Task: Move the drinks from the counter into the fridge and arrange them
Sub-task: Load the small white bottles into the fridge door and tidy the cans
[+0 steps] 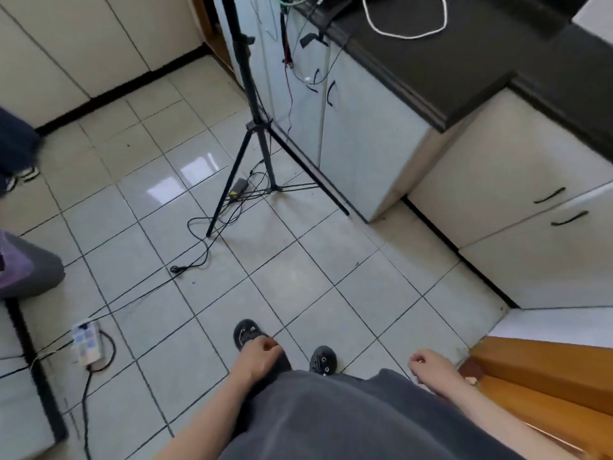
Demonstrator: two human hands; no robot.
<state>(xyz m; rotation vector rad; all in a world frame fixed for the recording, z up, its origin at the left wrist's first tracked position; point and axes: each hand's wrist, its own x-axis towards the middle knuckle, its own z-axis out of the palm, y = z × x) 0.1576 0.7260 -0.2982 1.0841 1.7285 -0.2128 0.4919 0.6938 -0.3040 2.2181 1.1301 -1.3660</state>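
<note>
I look down at a tiled kitchen floor. My left hand (260,355) hangs by my hip with its fingers loosely curled and holds nothing. My right hand (431,363) hangs at my other side, also loosely curled and empty. A dark counter (441,64) runs along the upper right over pale cabinets; only a coiled white cable (406,18) lies on the part I see. No drinks and no fridge are in view.
A black tripod (255,121) stands ahead with cables and a power adapter at its feet. A power strip (85,341) lies at the lower left with cords across the tiles. Another person's legs (16,147) are at the left edge. An orange wooden panel (544,376) is at my right.
</note>
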